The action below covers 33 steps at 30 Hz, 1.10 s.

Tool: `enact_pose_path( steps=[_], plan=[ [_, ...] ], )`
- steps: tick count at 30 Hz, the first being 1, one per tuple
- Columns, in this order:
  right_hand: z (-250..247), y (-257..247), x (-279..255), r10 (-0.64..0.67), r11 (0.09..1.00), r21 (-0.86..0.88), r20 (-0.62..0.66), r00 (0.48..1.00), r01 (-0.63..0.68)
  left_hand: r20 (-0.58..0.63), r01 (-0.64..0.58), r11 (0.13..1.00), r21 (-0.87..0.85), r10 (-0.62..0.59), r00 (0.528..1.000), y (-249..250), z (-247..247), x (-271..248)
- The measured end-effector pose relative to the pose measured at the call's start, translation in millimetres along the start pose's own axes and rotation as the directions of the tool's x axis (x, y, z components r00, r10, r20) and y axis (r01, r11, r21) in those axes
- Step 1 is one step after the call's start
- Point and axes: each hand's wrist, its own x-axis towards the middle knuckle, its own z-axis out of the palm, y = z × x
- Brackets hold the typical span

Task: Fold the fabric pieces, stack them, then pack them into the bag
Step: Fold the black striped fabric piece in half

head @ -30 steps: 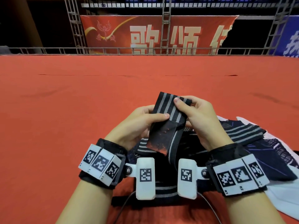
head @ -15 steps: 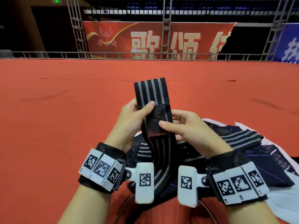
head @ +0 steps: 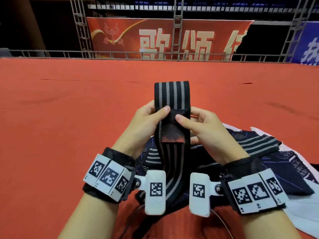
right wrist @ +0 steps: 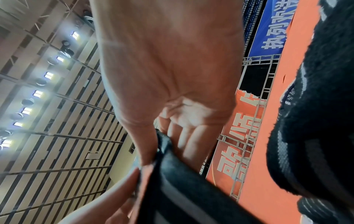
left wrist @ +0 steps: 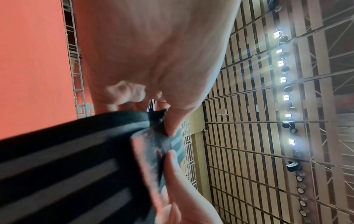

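A long black strap with grey stripes (head: 171, 94) stands folded upright between my hands, its loop pointing away from me. Its dark end patch with a reddish edge (head: 172, 133) lies folded over the front. My left hand (head: 148, 118) pinches the strap from the left, thumb on the patch. My right hand (head: 195, 123) pinches it from the right, thumb on the patch too. The left wrist view shows the strap (left wrist: 76, 159) under my left thumb (left wrist: 172, 121). The right wrist view shows its edge (right wrist: 172, 166) held by my right thumb. The strap's tail hangs down between my wrists.
More dark striped fabric pieces (head: 259, 145) lie heaped on a dark bag with white parts (head: 302, 204) at my lower right. All of it rests on a wide red carpet (head: 69, 118). A metal railing and red banner (head: 172, 42) stand far behind.
The strap has been raised from a tilt to upright, its loop now taller. My right thumb moved from the top of the strap down onto the end patch beside my left thumb.
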Motion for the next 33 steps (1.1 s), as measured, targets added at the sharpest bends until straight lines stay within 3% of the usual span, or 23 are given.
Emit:
enact_pose_path(
  steps=[4,8,13,15,18,24,33],
  plan=[
    [-3.3,2.6,1.9,-0.098,0.993,0.055,-0.106,0.99,0.104,0.065,0.023,0.999,0.032,-0.025,0.998,-1.1,0.4,-2.7],
    [-9.3,6.0,1.8,-0.136,0.991,-0.018,-0.046,0.99,0.136,0.008,0.018,1.0,0.018,-0.018,1.0,-2.8,0.7,-3.4],
    [-11.6,9.3,1.9,-0.118,0.992,0.046,0.0,0.993,0.118,-0.042,-0.002,1.0,0.02,0.003,0.999,-8.6,-0.4,-0.1],
    [-12.3,9.2,2.4,-0.123,0.989,0.079,-0.062,0.99,0.128,0.032,0.053,0.998,0.028,-0.054,0.998,-7.3,-1.7,-0.5],
    [-15.1,11.7,3.9,-0.135,0.985,0.084,-0.16,0.978,0.15,0.192,0.208,0.974,0.094,-0.223,0.956,-6.3,0.1,-3.8],
    [-14.4,15.3,6.2,-0.221,0.975,-0.06,-0.174,0.96,0.214,0.161,0.271,0.961,0.06,-0.277,0.947,-7.0,4.3,-4.6],
    [-17.2,21.9,7.4,-0.091,0.996,-0.001,-0.056,0.994,0.091,0.135,0.247,0.969,0.009,-0.246,0.96,-13.0,0.6,0.3]
  ],
)
